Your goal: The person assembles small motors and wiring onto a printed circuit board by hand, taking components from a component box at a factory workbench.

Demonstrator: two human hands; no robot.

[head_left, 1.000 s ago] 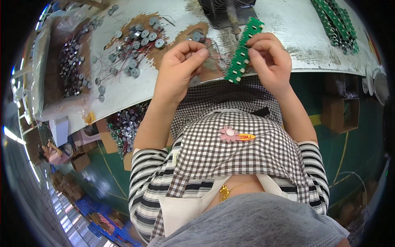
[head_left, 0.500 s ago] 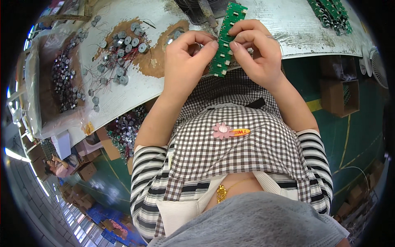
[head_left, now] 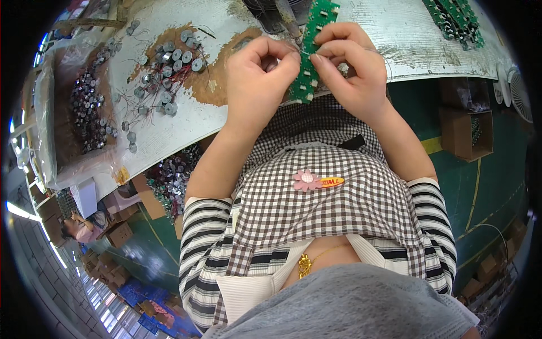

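A long green circuit board (head_left: 305, 79) with a row of small white connectors stands at a slant between my two hands at the table's near edge. My right hand (head_left: 353, 68) is closed on the board's right edge, thumb and fingers pinching around its middle. My left hand (head_left: 262, 76) is closed in a pinch beside the board's left edge. A thin pale strand shows between its fingertips and the board; what exactly the pinch holds is too small to make out. Small round metal motors (head_left: 178, 55) with thin red wires lie loose on the table left of my left hand.
A plastic-lined tray (head_left: 51, 121) at the left holds many more motors. More green boards (head_left: 454, 22) lie stacked at the far right. A dark metal fixture (head_left: 288, 20) stands just beyond my hands. Below the table are an open cardboard box (head_left: 466, 135) and a fan (head_left: 519, 93).
The board has shifted slightly up and away, and my right thumb has slid a little left across it. My left hand stays pinched in nearly the same place.
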